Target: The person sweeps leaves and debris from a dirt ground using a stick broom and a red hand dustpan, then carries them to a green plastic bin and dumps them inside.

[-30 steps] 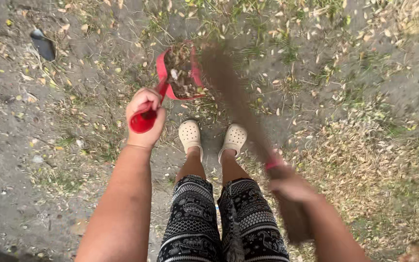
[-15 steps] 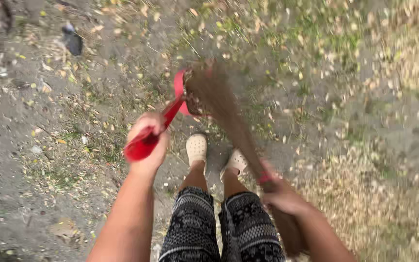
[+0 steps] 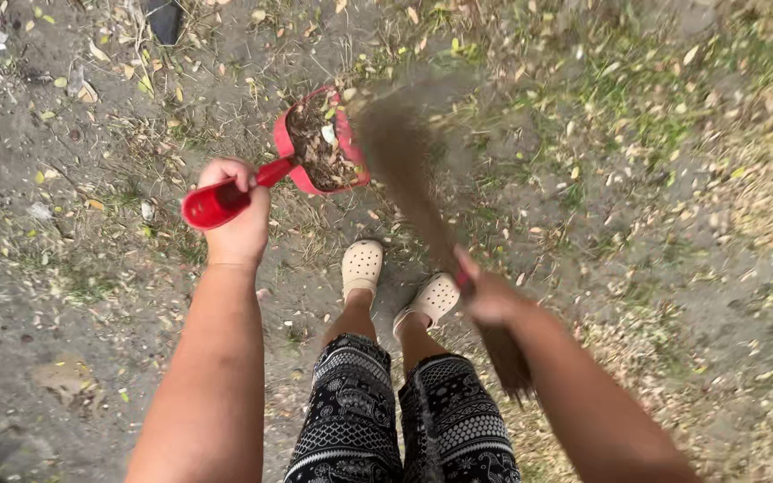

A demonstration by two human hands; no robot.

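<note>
Dustpan (image 3: 319, 148), red, sits low on the ground just beyond the left hand (image 3: 236, 224), its mouth turned toward the broom (image 3: 409, 170), apparently so that swept litter lands inside; dry leaves and debris already fill the pan. Left hand is closed fully around the dustpan's long red handle (image 3: 225, 199). Right hand (image 3: 489, 295) is wrapped tight on the broom's bound neck; the bristle head, blurred, lies beyond it, beside the pan. Pale clogs (image 3: 361, 266) stand between the hands.

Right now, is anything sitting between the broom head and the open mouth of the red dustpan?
Nothing visible does. The broom, held by the right hand, sweeps right beside the dustpan, which the left hand holds by its handle. Only loose leaves lie on the ground there.
</note>
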